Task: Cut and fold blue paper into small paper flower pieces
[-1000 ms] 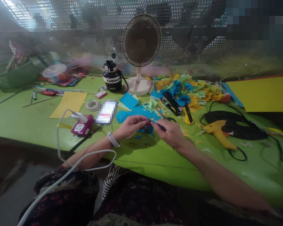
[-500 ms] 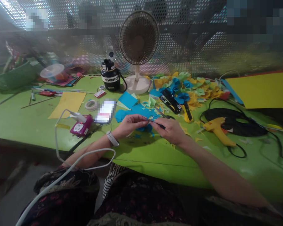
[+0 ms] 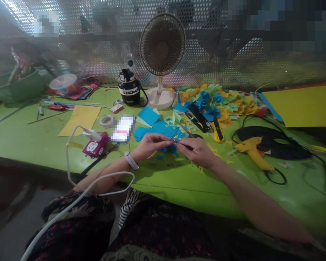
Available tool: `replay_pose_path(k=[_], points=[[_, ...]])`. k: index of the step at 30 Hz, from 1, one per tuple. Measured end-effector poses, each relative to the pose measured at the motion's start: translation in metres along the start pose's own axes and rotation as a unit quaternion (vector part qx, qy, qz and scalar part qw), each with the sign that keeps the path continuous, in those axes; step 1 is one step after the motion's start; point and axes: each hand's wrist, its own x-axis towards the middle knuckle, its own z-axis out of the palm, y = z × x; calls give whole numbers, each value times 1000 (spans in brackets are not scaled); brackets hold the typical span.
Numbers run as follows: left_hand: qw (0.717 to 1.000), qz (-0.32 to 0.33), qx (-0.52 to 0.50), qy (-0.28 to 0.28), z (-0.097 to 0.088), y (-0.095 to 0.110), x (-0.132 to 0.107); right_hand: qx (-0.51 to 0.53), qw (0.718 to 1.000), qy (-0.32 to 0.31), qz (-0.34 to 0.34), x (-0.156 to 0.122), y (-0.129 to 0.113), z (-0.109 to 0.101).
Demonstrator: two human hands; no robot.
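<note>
My left hand (image 3: 154, 144) and my right hand (image 3: 197, 151) meet fingertip to fingertip above the near edge of a pile of blue paper pieces (image 3: 159, 131). The thumb and fingers of my right hand close round a thin dark stick-like object (image 3: 189, 147), mostly hidden by the hand. My left hand pinches at its tip, where something small shows that I cannot make out. Just behind my right hand lies a pair of scissors (image 3: 197, 136), partly covered. A square blue paper sheet (image 3: 149, 116) rests beyond my left hand.
Right of the hands lie a black stapler (image 3: 198, 117), a yellow cutter (image 3: 218, 131) and a yellow glue gun (image 3: 254, 152). Folded paper shapes (image 3: 228, 101) are heaped behind. A fan (image 3: 163, 47), bottle (image 3: 129, 88), phone (image 3: 123, 128) and purple socket adapter (image 3: 96, 146) stand or lie leftward. A white cable (image 3: 108, 174) crosses my left forearm.
The view has shifted slightly, so everything sits a little further right. Both hands stay together at the same spot, with only a small change in the fingers.
</note>
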Motion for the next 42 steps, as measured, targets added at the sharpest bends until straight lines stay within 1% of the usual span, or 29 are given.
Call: replay_pose_path(k=[5,11,15,18,23,26,29,32,34,42], points=[[1000,10,9,2,0,-2,-1,5,1000,-8,-18,0,0,0],[999,23,27,11,4,2,-3,15,1000,-20,-3,1,-2,1],[999,25,11,17,6,0,-4,48,998,-27,17,1,-4,3],[1000,19,-8,21,7,-2,-3,74,995,-37,49,0,-6,3],[999,8,-44,23,8,-5,-2,92,992,-45,79,1,-8,3],[998,5,-61,30,9,-4,-2,70,993,-27,86,1,-7,3],[995,6,-87,51,9,-2,-3,40,994,31,95,-1,-5,5],[993,5,-100,64,9,-1,-3,20,996,62,63,-1,-2,8],[993,9,-98,67,9,-3,-2,8,997,62,44,-1,0,9],[993,15,-81,83,7,-5,0,5,997,46,67,2,0,4]])
